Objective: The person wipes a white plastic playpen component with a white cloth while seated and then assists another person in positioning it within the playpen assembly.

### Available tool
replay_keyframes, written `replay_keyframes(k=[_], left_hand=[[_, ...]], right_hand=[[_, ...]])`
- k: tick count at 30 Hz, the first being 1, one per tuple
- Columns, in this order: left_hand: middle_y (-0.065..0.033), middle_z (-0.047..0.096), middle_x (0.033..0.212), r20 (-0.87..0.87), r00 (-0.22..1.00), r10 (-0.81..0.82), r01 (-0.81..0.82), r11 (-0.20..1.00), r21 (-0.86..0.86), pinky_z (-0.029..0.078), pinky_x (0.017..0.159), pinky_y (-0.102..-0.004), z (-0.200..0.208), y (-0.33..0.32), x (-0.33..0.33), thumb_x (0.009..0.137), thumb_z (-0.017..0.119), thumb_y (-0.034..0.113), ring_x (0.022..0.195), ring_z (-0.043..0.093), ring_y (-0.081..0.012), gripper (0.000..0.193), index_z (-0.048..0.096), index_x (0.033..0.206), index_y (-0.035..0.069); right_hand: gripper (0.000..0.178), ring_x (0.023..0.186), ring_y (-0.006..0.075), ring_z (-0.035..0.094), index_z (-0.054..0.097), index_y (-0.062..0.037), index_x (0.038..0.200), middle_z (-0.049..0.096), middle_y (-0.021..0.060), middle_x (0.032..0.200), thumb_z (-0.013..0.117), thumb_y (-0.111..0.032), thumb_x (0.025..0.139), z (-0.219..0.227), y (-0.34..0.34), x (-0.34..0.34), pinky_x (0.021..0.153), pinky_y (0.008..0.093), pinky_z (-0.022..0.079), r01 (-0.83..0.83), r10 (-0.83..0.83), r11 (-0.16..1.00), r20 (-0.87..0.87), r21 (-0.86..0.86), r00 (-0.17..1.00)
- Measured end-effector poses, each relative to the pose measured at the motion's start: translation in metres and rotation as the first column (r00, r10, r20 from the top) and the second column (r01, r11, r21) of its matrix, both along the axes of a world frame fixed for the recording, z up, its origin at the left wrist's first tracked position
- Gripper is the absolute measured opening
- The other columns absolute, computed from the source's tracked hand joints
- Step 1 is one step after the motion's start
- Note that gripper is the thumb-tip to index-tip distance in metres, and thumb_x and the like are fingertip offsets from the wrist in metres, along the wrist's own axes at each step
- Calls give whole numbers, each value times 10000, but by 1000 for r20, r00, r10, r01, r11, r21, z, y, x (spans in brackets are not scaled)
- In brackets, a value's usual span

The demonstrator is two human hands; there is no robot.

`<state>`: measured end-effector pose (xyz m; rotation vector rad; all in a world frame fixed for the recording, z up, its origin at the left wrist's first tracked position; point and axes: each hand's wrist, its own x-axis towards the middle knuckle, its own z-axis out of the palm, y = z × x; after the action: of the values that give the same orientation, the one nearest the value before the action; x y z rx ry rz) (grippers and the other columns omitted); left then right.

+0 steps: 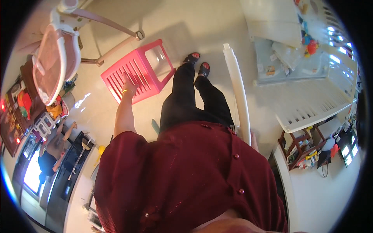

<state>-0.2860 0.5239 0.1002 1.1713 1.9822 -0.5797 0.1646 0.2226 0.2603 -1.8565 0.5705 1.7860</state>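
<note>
At my left, a pink plastic stool [154, 79] has its slatted seat turned up and its legs toward my feet. My left hand [129, 84], with a yellow band at the wrist, is on the seat; its fingers grip at the slats, their tips partly hidden. Along my right side runs a long, slightly curved white bar [239, 89], its squared far end past my shoes. Only a sliver of my right hand [254, 140] shows beside the bar's near part, closed around it as far as I can see. Bar and sleeve hide most of its fingers.
A white-framed high chair [58, 62] with splayed legs stands beyond the stool. To the right are a clear plastic bin [289, 72] and a white slatted panel [311, 103], with a brown wooden shelf [299, 149] nearer. Another person [58, 147] is at the far left.
</note>
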Motion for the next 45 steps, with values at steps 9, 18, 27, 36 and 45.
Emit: replay_keyframes(k=[9, 18, 27, 36, 45], left_hand=[[-242, 611, 1028, 47, 995, 91, -88, 994, -63, 519, 600, -406, -80, 24, -28, 780, 687, 212, 733, 623, -258, 1036, -97, 1452, 121], [-167, 519, 1229, 268, 886, -378, 413, 907, -88, 490, 538, -294, -57, 61, 36, 828, 623, 122, 670, 602, -156, 816, 112, 1464, 101], [-161, 461, 1282, 684, 721, 113, 299, 839, -454, 483, 856, -384, 84, 39, 264, 941, 436, 420, 1060, 538, -279, 545, 297, 1397, 156], [-96, 473, 1292, 824, 546, 152, 535, 693, -483, 424, 944, -487, 183, -15, 300, 887, 517, 504, 1170, 455, -309, 507, 437, 1273, 185], [-101, 585, 1114, 609, 778, 154, 404, 619, -673, 405, 961, -403, 163, -44, 314, 806, 648, 250, 1054, 538, -250, 499, 479, 1224, 37]], right_hand=[[372, 688, 126, 544, 578, -53, 1043, 553, -8, 771, 554, -382, 872, -62, -62, -36, 590, 280, 456, 38, -36, 998, 52, -51, 998], [271, 953, 216, 603, 578, -63, 1114, 652, 94, 1018, 558, -206, 884, -32, -26, -109, 835, 334, 458, -436, 363, 888, 358, 147, 860], [261, 928, 391, 593, 571, -50, 1010, 625, 228, 977, 562, -254, 847, -60, -16, -161, 784, 411, 475, -278, 84, 931, 603, 235, 793], [328, 942, 367, 599, 597, -66, 1011, 632, 213, 995, 622, -311, 796, -25, 27, -193, 802, 401, 467, 41, -227, 949, 585, 313, 779], [341, 853, 390, 610, 602, -35, 921, 637, 222, 898, 633, -333, 760, -15, 67, -241, 746, 433, 478, 162, -200, 979, 668, 120, 717]])
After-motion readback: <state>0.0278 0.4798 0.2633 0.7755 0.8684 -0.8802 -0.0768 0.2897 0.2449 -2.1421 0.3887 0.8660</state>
